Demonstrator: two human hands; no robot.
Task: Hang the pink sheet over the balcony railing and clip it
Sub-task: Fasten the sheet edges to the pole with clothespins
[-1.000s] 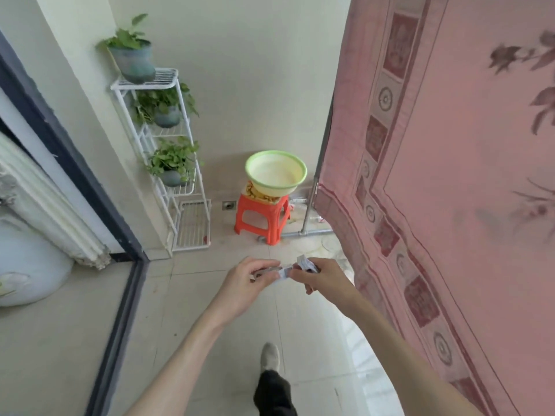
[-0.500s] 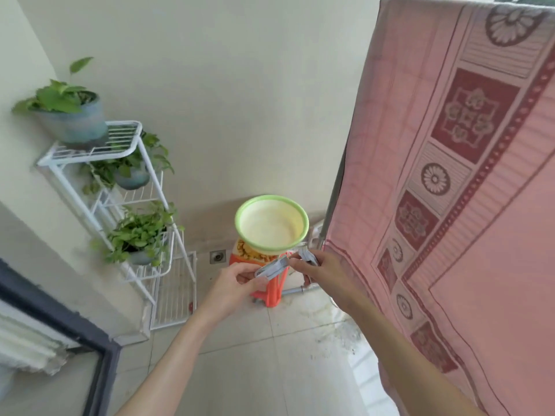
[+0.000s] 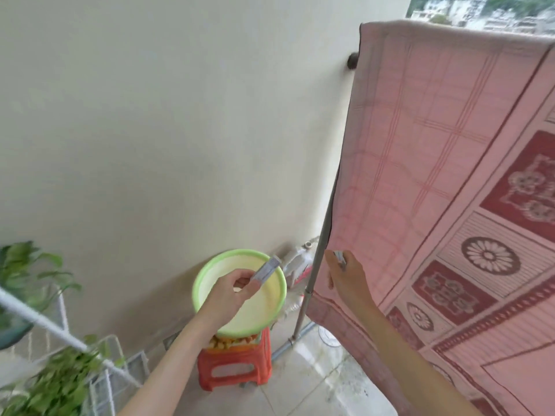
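The pink sheet (image 3: 444, 163) with dark red flower panels hangs over the balcony railing, filling the right side of the view. Its top edge lies over the rail near the wall. My left hand (image 3: 231, 292) pinches a grey clip (image 3: 265, 269) in front of the green basin. My right hand (image 3: 345, 274) holds another grey clip (image 3: 340, 257) right at the sheet's left edge, low down. A metal railing post (image 3: 318, 265) shows just left of that edge.
A green basin (image 3: 270, 307) sits on an orange stool (image 3: 234, 367) by the wall. A white plant rack (image 3: 60, 328) with leafy pots stands at the lower left. A white bottle (image 3: 297, 259) lies behind the post. Tiled floor spreads below.
My view has tilted up, bringing the sheet's top edge and rail into sight. My hands have parted, each with a clip; the right one moved to the sheet's edge.
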